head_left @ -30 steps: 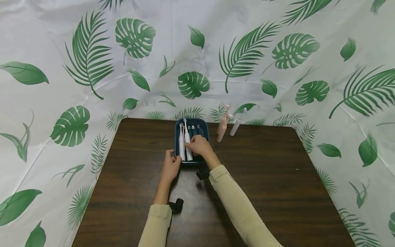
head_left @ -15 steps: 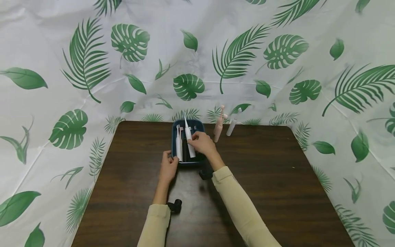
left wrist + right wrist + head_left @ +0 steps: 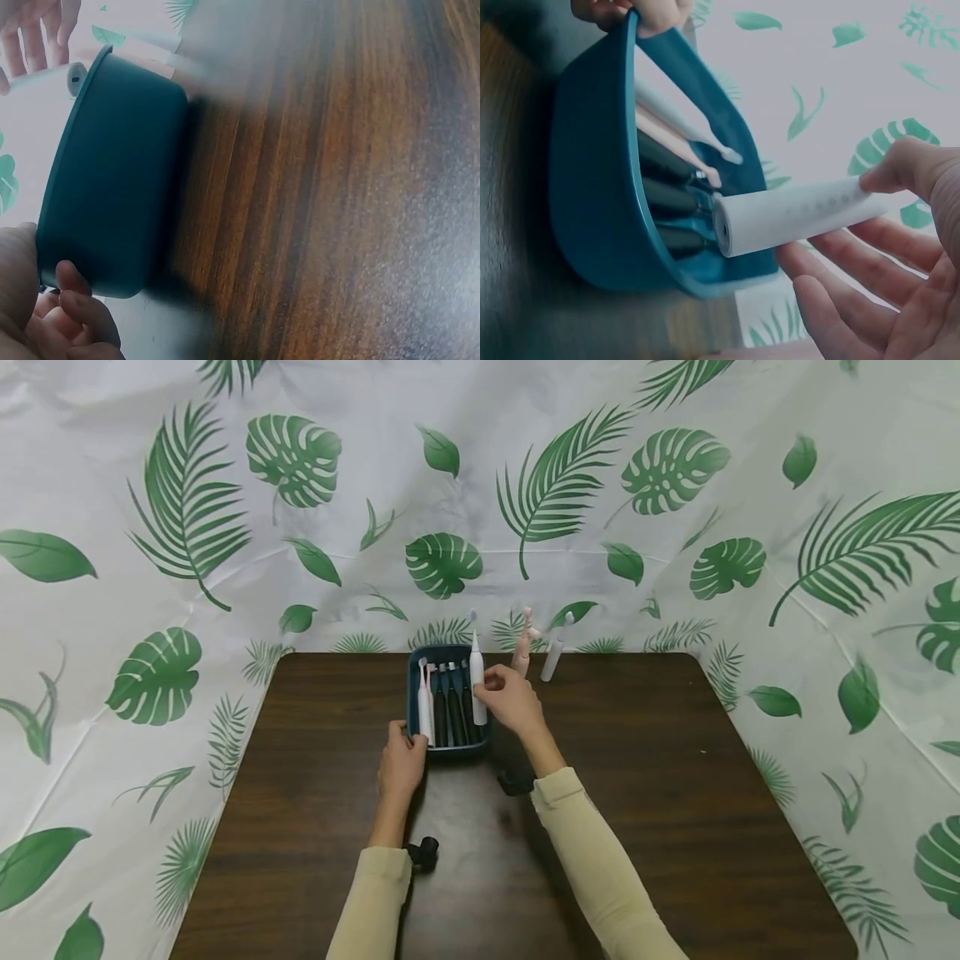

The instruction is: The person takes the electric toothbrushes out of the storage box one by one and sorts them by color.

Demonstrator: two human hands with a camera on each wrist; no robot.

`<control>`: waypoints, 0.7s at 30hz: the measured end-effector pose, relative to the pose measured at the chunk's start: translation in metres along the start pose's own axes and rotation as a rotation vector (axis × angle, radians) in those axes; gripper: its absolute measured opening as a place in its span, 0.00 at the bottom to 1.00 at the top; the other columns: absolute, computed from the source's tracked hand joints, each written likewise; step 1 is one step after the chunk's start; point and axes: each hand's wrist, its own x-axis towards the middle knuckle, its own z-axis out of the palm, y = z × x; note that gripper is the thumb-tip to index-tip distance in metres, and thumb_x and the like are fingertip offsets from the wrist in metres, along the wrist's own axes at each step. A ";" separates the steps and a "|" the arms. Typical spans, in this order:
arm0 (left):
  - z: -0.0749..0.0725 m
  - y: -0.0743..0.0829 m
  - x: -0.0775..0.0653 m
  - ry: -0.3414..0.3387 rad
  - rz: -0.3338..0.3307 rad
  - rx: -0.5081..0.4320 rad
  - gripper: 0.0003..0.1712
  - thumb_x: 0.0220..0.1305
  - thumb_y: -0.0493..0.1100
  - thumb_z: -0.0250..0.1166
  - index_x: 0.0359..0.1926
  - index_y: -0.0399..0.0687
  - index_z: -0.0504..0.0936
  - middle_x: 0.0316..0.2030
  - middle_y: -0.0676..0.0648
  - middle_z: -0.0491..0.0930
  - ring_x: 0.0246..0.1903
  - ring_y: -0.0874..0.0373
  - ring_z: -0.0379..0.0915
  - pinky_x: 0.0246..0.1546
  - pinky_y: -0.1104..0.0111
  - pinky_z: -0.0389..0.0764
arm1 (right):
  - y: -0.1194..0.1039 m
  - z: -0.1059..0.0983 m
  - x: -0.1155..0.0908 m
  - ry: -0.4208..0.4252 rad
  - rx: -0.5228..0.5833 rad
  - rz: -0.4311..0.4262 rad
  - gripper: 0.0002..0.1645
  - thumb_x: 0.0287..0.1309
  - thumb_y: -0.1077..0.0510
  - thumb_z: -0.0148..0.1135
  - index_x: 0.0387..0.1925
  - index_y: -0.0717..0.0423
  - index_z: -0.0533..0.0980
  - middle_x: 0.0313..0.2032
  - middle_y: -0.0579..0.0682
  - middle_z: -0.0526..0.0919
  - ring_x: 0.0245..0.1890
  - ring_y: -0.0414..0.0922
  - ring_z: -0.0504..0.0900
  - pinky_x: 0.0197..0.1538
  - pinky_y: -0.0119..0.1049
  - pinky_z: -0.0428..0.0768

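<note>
Toothbrush (image 3: 802, 215) with a thick white handle is held in the right hand (image 3: 516, 700), the thumb on one side of the handle and the fingers along the other. Its head points away from the person, and its lower end is over the part of a blue basket (image 3: 592, 169) nearest that hand; whether it touches the basket cannot be told.

The left hand (image 3: 402, 760) grips the basket's near corner on its own side, fingers curled against the outer wall.

Inside, just beyond the left hand, lies a white brush (image 3: 424, 714). A pink brush (image 3: 676, 141) is next to it, and three dark brushes (image 3: 454, 718) lie side by side farther toward the right hand, heads on the far side.

Beyond the right hand, and partly hidden by it, two pink toothbrushes (image 3: 521, 649) stand close together on the desk (image 3: 637, 760). A slim white toothbrush (image 3: 553, 660) stands just to their right.

Pale yellow sleeves (image 3: 592, 852) cover both forearms behind the hands, with a black device (image 3: 423, 854) at each wrist. Past the desk's far edge rises a white cloth (image 3: 360, 602) printed with green leaves.
</note>
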 end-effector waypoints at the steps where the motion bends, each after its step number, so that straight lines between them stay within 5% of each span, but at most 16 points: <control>1: 0.001 0.001 0.000 0.001 -0.006 0.001 0.31 0.72 0.53 0.54 0.71 0.49 0.71 0.29 0.48 0.77 0.26 0.51 0.73 0.26 0.60 0.66 | 0.001 -0.003 -0.001 0.008 0.005 -0.005 0.22 0.66 0.42 0.66 0.58 0.45 0.83 0.52 0.48 0.91 0.50 0.51 0.89 0.49 0.54 0.83; 11: 0.005 -0.016 0.012 -0.001 0.009 -0.040 0.33 0.69 0.54 0.54 0.71 0.46 0.70 0.25 0.49 0.75 0.22 0.52 0.70 0.22 0.59 0.64 | 0.022 -0.022 -0.012 0.106 0.129 -0.047 0.21 0.66 0.48 0.69 0.57 0.52 0.84 0.50 0.54 0.91 0.49 0.52 0.89 0.48 0.50 0.84; 21: 0.011 -0.036 0.037 -0.127 0.021 -0.023 0.41 0.69 0.56 0.56 0.80 0.53 0.62 0.27 0.50 0.79 0.25 0.52 0.72 0.23 0.59 0.66 | 0.045 -0.044 -0.015 0.195 0.131 -0.028 0.20 0.65 0.50 0.69 0.55 0.53 0.84 0.51 0.55 0.91 0.49 0.53 0.90 0.54 0.54 0.85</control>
